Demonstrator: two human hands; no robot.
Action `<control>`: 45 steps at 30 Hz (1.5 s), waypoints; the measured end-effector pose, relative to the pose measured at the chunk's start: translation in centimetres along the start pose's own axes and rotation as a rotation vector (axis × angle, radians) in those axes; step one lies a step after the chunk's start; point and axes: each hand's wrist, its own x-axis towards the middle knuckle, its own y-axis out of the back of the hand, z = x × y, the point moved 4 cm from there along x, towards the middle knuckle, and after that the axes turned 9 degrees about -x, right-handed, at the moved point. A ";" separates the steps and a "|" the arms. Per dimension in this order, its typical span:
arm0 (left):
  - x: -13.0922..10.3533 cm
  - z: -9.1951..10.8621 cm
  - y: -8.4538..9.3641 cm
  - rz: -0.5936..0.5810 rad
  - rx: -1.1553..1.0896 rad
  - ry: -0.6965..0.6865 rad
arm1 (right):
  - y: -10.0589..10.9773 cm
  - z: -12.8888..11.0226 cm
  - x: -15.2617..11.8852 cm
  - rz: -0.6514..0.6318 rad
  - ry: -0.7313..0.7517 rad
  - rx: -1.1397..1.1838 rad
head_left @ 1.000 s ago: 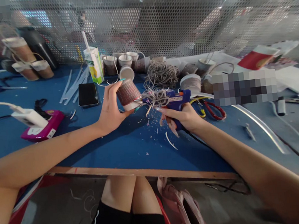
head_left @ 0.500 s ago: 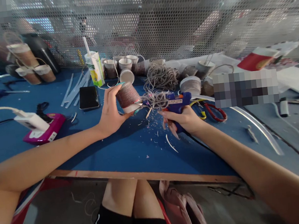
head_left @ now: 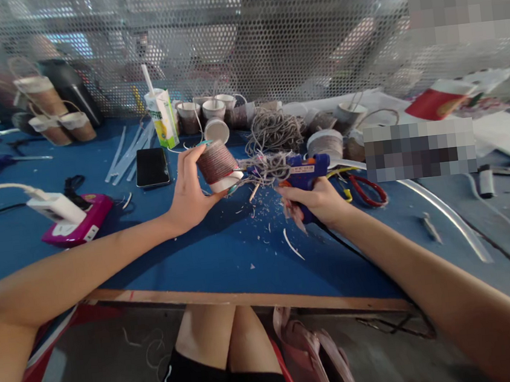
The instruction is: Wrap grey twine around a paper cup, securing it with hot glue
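My left hand (head_left: 190,185) grips a small cup (head_left: 217,161) wound with brown cord, tilted, fingers on its top and thumb under its pale rim. Wrapped round the handle of a blue hot glue gun (head_left: 308,172) is my right hand (head_left: 322,203), and a clear glue stick (head_left: 443,207) trails from the gun's back. The gun's front, tangled with grey strands, points left at the cup's lower side; whether its tip touches the cup I cannot tell. Behind them lies a heap of grey cord (head_left: 276,129).
Several small cups (head_left: 190,116) stand along the mesh partition, beside a drink carton (head_left: 162,119). A phone (head_left: 151,166) and a magenta power strip (head_left: 80,221) lie to the left. Red-handled pliers (head_left: 368,191) rest behind my right wrist. Scraps litter the blue tabletop (head_left: 225,255).
The glue gun and my right hand have shifted slightly right, and its tip sits a little farther from the cup's middle. My left hand keeps the cup almost still.
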 end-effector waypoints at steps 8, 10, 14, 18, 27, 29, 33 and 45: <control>0.0 -0.3 0.1 -0.012 0.000 0.018 | 0.3 0.1 0.2 0.032 0.013 0.002; -0.1 -0.3 0.0 -0.009 0.002 0.009 | 0.3 0.2 0.2 0.044 0.001 0.001; -0.1 -0.2 0.0 0.003 0.005 -0.008 | 0.4 0.4 0.1 0.046 -0.033 0.000; -0.2 -0.2 0.0 -0.007 -0.004 -0.013 | 0.5 0.5 0.2 0.058 -0.033 0.009; -0.5 -0.7 -0.2 0.005 -0.070 0.003 | 1.4 1.0 1.1 0.137 -0.052 -0.137; -0.6 -0.8 -0.3 0.000 -0.077 0.005 | 2.7 1.0 1.6 0.247 0.018 -0.412; -0.6 -0.8 -0.3 -0.014 -0.093 -0.006 | 5.1 0.8 2.7 0.405 0.175 -1.128; -0.5 -1.8 -0.5 -0.040 -0.264 0.099 | 1.8 -0.4 1.3 0.006 0.422 -0.093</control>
